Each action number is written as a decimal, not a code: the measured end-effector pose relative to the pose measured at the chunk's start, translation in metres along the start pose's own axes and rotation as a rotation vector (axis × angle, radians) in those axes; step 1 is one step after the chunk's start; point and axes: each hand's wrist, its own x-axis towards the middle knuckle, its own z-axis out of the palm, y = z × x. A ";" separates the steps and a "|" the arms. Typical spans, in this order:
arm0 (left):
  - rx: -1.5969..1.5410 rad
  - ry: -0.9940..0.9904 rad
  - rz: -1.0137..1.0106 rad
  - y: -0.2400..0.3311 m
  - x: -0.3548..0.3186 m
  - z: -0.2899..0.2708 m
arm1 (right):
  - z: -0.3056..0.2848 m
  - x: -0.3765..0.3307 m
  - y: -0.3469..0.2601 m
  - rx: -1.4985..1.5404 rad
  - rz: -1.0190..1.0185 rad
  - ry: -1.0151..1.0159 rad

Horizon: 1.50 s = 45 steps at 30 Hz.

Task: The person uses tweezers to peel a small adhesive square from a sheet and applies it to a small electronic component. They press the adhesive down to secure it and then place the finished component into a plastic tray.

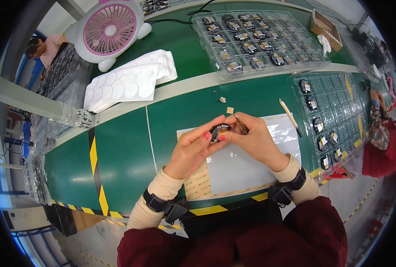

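Observation:
Above the work mat, my left hand is closed round a small round black electronic module with a yellowish, shiny inside. Close against it, my right hand rests its thumb at the module's edge. A slim dark metal tool, perhaps tweezers, sits among the right fingers, and much of it is hidden. Beneath both hands lies a grey-white sheet with a tan, printed backing strip along its left and lower edges. Just beyond the fingertips are a small tan square and a crumpled scrap.
A pen-like tool lies right of the sheet. Further right is a clear tray with several black modules; a fuller tray stands behind. White sticker sheets and a pink-white fan are at left. Other people work on both sides.

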 end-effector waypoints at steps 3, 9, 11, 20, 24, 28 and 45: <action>0.140 -0.022 0.027 -0.002 -0.001 0.002 | -0.003 -0.001 0.005 -0.044 -0.010 -0.007; 0.384 -0.016 0.089 -0.008 -0.005 0.001 | 0.005 -0.005 0.013 -0.065 -0.102 0.079; 0.318 0.026 0.102 -0.007 0.002 0.004 | 0.006 -0.002 0.015 -0.058 -0.131 0.101; 0.522 0.154 -0.092 0.011 0.000 -0.030 | -0.042 0.032 -0.035 -0.119 -0.206 0.366; 0.565 0.095 -0.111 0.007 0.002 -0.029 | -0.097 0.073 -0.024 -0.551 -0.232 0.604; 0.559 0.081 -0.077 0.005 0.000 -0.033 | -0.114 0.099 -0.009 -0.903 -0.070 0.599; 0.651 0.065 -0.068 0.002 0.002 -0.034 | -0.197 0.133 -0.011 -1.147 0.070 0.575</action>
